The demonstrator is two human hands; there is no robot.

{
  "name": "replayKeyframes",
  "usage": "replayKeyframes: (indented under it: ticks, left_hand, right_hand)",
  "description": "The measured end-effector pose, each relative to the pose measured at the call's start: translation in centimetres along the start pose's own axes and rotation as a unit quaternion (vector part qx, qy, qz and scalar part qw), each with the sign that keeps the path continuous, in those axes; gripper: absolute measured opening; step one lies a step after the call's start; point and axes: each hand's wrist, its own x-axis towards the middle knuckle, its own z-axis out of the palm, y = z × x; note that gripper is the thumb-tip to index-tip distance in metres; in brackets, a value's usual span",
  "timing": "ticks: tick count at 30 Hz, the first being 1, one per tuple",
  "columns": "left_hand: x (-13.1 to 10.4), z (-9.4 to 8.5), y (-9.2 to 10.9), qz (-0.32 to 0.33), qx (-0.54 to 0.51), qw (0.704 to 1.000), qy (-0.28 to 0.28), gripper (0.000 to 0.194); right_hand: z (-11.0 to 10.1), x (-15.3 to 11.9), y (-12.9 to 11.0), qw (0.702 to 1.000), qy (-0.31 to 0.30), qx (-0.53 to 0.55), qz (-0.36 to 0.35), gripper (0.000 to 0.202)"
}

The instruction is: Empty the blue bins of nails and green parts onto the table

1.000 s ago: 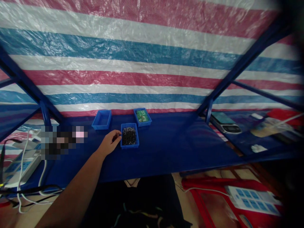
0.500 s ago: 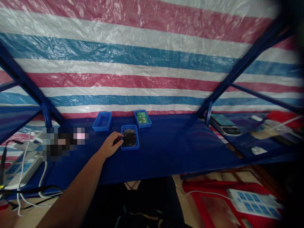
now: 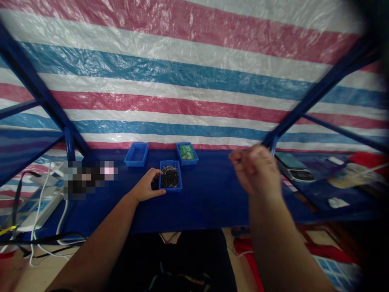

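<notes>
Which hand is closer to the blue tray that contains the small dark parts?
Left. The left hand rests on the table at the left wall of the blue tray, touching it. The right hand is raised in the air, well to the tray's right.

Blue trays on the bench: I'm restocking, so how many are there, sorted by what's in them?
Tray of small dark metal parts, touched by the left hand: 1
Tray of green pieces: 1
Tray with nothing visible inside: 1
Total: 3 blue trays
The right hand is raised, clear of all three.
</notes>
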Motion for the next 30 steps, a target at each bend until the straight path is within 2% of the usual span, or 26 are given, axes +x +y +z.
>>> replayKeyframes:
  ticks: [2,4,7,11,15,17,22,30]
  left_hand:
    - [0.0,0.0,0.0,-0.002,-0.001,1.000,-0.001,0.067]
    - [0.0,0.1,0.0,-0.004,0.000,1.000,-0.001,0.067]
    - [-0.1,0.1,0.0,-0.003,0.002,1.000,-0.002,0.067]
    - [0.0,0.1,-0.1,-0.010,-0.005,1.000,0.004,0.075]
    - [0.0,0.3,-0.3,-0.018,-0.015,1.000,0.006,0.093]
    - [0.1,0.5,-0.3,-0.022,-0.018,1.000,0.004,0.103]
    - [0.1,1.1,-0.4,-0.036,-0.063,0.997,0.022,0.107]
    - [0.3,2.3,-0.8,-0.057,-0.109,0.991,0.046,0.108]
  right_hand:
    - [2.4,-1.4,1.7,0.992,-0.009,0.085,0.096,0.025]
    - [4.8,-3.3,4.0,0.969,-0.044,0.135,0.201,0.032]
    - [7.1,-5.7,7.2,0.958,-0.097,0.105,0.248,0.035]
    - [8.4,-6.5,9.0,0.962,-0.142,-0.031,0.233,0.029]
    - [10.1,-6.2,9.3,0.948,-0.176,-0.237,0.121,0.028]
    - [11.2,-6.2,9.5,0.938,-0.196,-0.276,0.076,0.035]
    - [13.0,-7.1,10.4,0.948,-0.179,-0.249,0.085,0.046]
    - [12.4,-7.9,10.4,0.963,-0.179,-0.182,0.086,0.046]
